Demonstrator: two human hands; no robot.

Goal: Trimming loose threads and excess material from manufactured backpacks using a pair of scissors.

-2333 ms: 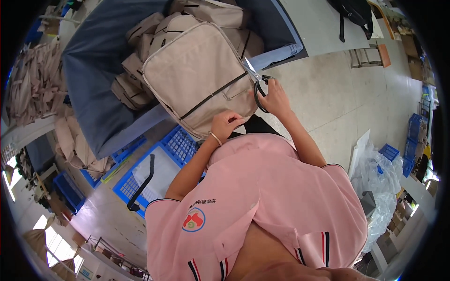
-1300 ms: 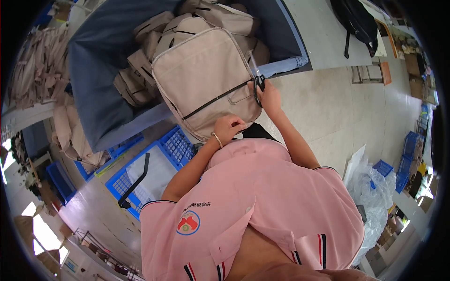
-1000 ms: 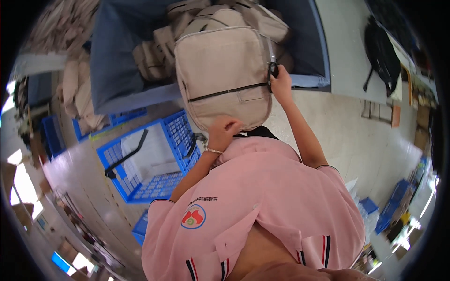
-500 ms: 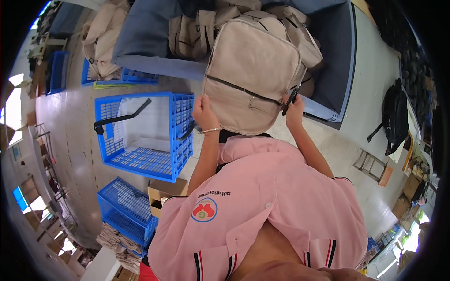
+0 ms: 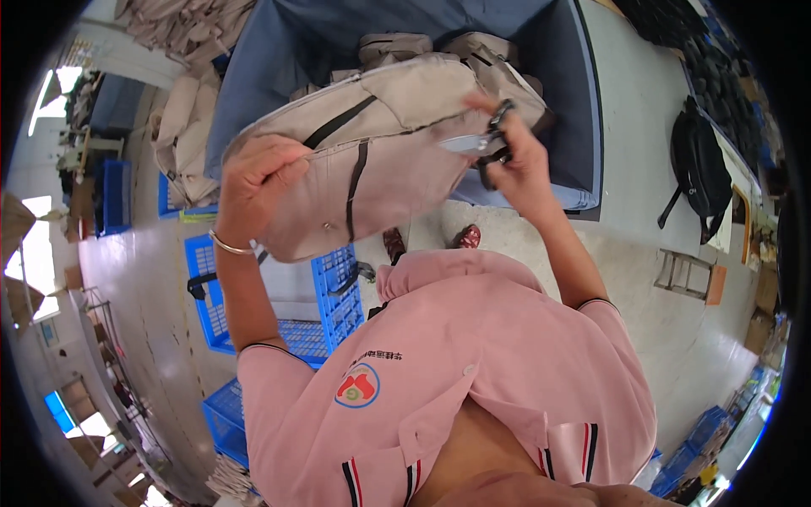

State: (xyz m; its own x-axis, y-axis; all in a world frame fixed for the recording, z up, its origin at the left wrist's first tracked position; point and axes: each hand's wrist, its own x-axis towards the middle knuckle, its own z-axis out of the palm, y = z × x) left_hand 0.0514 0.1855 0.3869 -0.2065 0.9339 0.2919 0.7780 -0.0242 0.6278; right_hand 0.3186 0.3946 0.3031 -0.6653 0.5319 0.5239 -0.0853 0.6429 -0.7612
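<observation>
A beige backpack with dark zippers and a black strip is tilted in front of me, blurred by motion. My left hand, with a bangle at its wrist, is closed on the bag's left edge. In my right hand is a pair of scissors with black handles; the blades point left, in front of the bag's right end. Some fingers of that hand reach past the bag's upper right edge, and whether they also grip it I cannot tell. Several more beige backpacks lie in a large blue-grey bin beyond.
A blue plastic crate stands on the floor at my left, partly behind my arm, with another blue crate nearer. Beige bags are piled left of the bin. To the right are a black backpack and a small stool.
The backpack has gone from facing me upright to tilted and turned, shifting left. My left hand moved left and up with it; my right hand rose, and the scissor blades now show.
</observation>
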